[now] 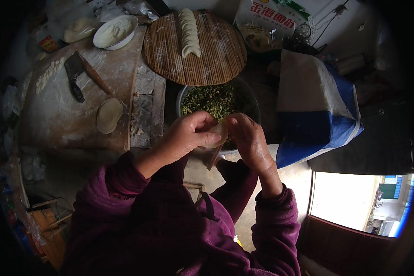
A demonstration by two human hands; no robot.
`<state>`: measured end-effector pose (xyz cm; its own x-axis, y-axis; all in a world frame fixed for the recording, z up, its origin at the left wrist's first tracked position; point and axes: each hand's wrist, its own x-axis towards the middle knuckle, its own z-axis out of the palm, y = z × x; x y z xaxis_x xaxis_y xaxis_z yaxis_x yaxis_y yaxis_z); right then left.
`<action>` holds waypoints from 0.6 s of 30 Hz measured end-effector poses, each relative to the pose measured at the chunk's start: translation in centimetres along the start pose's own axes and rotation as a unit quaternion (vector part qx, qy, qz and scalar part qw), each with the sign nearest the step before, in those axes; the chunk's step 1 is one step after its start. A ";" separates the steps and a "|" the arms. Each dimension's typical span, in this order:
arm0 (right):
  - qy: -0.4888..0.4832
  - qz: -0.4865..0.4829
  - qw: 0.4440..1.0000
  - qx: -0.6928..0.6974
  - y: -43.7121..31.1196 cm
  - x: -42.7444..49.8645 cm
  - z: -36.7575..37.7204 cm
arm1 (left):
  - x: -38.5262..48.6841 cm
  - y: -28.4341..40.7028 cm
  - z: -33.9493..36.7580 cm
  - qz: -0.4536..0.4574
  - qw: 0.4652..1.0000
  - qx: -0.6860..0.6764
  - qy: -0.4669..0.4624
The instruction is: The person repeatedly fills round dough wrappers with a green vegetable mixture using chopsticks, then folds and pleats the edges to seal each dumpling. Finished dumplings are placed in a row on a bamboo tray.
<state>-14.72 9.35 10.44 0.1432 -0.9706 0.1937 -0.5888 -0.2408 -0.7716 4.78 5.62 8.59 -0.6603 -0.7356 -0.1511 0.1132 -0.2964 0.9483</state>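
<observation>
Between my two hands is a thin dough wrapper (218,137), held over the near side of a metal basin (258,103) of chopped green filling (210,100). My left hand (189,134) pinches its left side, thumb on top. The fingers of my right hand (248,138) are closed at its right edge; their tips are partly hidden. Whether filling lies inside the wrapper cannot be seen. Beyond the basin, a row of folded dumplings (189,32) lies on a round reed tray (158,48), which overhangs the basin's far rim.
On the floured board (51,120) at left are flat wrappers (109,115), a rolling pin (94,73), a cleaver (73,76) and small dough pieces (50,74). A bowl of flour (115,31) stands behind. At right are a printed food bag (265,27) and a blue-and-white cloth (307,127).
</observation>
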 end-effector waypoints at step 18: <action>-0.019 -0.010 0.999 -0.047 -0.8 -1.1 -0.2 | -0.4 -0.4 0.2 0.026 0.999 0.001 0.018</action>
<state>-14.53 10.60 10.96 0.1856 -0.9653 0.1839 -0.6578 -0.2611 -0.7065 4.89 6.13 8.36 -0.6266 -0.7714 -0.1109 0.1460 -0.2560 0.9556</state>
